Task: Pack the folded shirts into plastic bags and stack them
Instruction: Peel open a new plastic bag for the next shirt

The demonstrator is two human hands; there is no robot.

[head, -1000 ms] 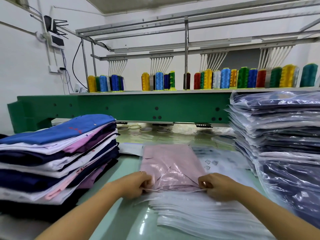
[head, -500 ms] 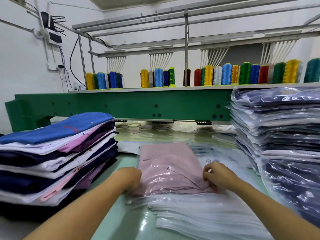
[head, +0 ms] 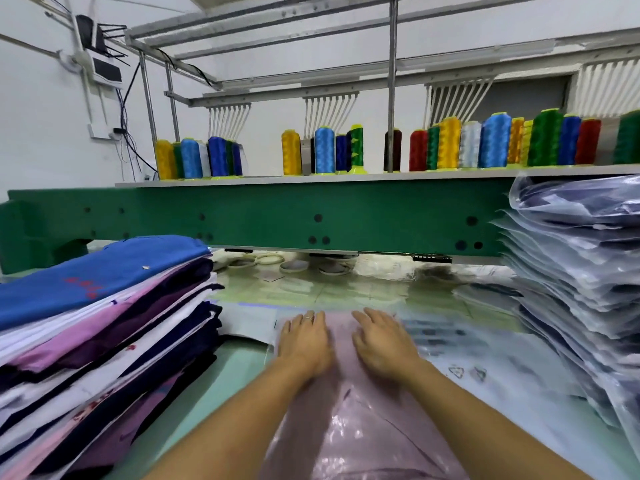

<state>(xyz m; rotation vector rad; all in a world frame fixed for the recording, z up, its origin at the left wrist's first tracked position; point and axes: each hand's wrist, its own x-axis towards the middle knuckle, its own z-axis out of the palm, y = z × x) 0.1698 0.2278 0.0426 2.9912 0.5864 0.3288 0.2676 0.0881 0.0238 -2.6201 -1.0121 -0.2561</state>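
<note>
Pink shirt (head: 363, 438), bagged, lay on the worktop (head: 242, 355) between the folded stack (head: 104, 323) and bagged stack (head: 571, 289). Left hand (head: 304, 344) and right hand (head: 384, 344) pressed flat, fingers straight, gripping nothing. Soft, light, slippery film: probably best lifted by both side edges.

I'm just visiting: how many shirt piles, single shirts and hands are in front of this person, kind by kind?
Loose shirt pile: 1
Bagged shirt stack: 1
Single pink bagged shirt: 1
Hands: 2, left hand and right hand, flat on the pink one
Total: 5
</note>
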